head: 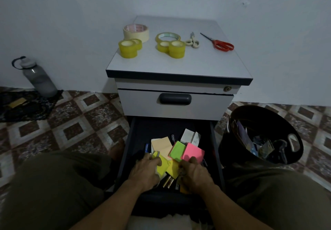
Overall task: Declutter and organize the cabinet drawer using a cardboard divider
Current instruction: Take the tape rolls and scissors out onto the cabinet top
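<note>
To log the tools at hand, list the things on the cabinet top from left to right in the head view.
Pair of yellow tape rolls → cluster of three tape rolls → cream-handled scissors → red-handled scissors. The masking tape roll overlaps the yellow pair, so it is left out.

Nothing legible. Red print rings the inner core of the masking tape (135, 28) on the cabinet (179, 66) top, too blurred to read. White lettering runs along a black marker (173, 137) in the drawer (132, 140), too small to make out. Bin (232, 151) contents show no readable labels.
</note>
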The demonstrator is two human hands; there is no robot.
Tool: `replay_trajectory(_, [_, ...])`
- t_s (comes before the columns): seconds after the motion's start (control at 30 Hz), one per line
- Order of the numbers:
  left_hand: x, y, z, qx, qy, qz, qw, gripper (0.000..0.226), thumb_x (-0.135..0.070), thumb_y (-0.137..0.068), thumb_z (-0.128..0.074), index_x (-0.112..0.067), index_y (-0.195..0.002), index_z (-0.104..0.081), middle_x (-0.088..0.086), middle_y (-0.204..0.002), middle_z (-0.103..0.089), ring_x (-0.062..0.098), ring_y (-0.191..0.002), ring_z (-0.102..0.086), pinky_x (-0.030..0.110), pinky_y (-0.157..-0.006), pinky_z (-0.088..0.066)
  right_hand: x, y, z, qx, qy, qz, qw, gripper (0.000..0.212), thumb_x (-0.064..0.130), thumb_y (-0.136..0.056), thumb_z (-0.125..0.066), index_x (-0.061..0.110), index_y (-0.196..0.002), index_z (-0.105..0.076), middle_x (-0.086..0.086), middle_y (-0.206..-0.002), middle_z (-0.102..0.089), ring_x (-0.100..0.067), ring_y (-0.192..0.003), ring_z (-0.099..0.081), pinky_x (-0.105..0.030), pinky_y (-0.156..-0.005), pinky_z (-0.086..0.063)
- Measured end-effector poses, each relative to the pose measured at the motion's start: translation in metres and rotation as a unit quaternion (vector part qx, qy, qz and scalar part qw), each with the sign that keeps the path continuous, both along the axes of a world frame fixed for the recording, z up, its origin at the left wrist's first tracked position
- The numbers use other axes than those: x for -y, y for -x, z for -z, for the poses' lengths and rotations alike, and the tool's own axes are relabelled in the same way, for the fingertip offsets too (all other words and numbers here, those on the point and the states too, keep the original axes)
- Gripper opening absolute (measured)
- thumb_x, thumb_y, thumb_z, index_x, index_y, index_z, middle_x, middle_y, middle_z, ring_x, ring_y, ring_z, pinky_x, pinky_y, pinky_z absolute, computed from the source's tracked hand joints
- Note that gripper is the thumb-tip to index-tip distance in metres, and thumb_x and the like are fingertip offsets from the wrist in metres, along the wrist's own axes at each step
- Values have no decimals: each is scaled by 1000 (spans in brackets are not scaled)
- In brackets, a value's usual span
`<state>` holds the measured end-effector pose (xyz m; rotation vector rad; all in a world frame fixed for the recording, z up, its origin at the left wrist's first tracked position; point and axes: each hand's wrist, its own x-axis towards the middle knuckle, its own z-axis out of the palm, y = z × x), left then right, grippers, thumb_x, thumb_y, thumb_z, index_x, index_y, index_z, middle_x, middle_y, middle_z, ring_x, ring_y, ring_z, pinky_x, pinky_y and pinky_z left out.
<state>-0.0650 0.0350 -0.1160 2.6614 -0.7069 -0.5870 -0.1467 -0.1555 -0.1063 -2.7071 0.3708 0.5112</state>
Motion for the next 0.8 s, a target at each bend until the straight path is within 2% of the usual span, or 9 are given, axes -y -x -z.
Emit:
replay_trajectory(0.2, [2,-3,-1,33,91,-29,995,34,-21,-85,-63,-25,-118,-65,3,-113,-53,22,-105,-56,26,-81,-44,1,-1,-1,27,-28,-13,999,51,22,-92,-55,28,-142,-45,-5,-135,-37,-33,-112,-55,-37,-91,-51])
replay_trajectory(0.37, [-3,-12,4,47,108,-35,992,31,-18,-93,-59,-23,-123,-67,4,-116,-51,22,-109,-53,27,-92,-44,1,-5,1,41,-9,-20,999,53,18,-92,-54,26,-143,-44,-4,-150,-27,-35,-124,-47,-36,-96,-49])
replay_trajectory(0.53, [-8,-12,12,27,85,-34,995,37,-28,-93,-59,-26,-130,-63,3,-120,-50,22,-116,-51,29,-99,-43,-1,-4,8,31,-11,-30,999,55,26,-90,-58,33,-143,-41,2,-156,-19,-33,-126,-47,-34,-93,-50])
replay_trajectory(0.63, [-10,-13,11,-3,45,-7,999,56,-35,-83,-70,-29,-136,-55,0,-128,-45,22,-123,-43,32,-103,-41,-3,-5,4,23,-27,-13,999,56,32,-90,-59,33,-144,-40,-1,-156,-16,-36,-128,-44,-40,-100,-50])
replay_trajectory(0.7, [-11,-13,11,-14,14,10,1000,68,-33,-79,-76,-31,-141,-49,-3,-134,-39,22,-126,-37,34,-104,-41,-5,-5,3,18,-25,-14,999,59,37,-91,-62,33,-145,-40,-2,-156,-14,-36,-132,-40,-41,-105,-47])
replay_trajectory(0.8, [-9,-13,10,8,-13,29,999,69,-23,-82,-74,-32,-143,-44,-3,-139,-36,24,-127,-35,36,-103,-42,-8,-7,1,15,-16,-15,1000,59,34,-91,-64,30,-145,-40,-4,-156,-12,-36,-134,-37,-41,-108,-44])
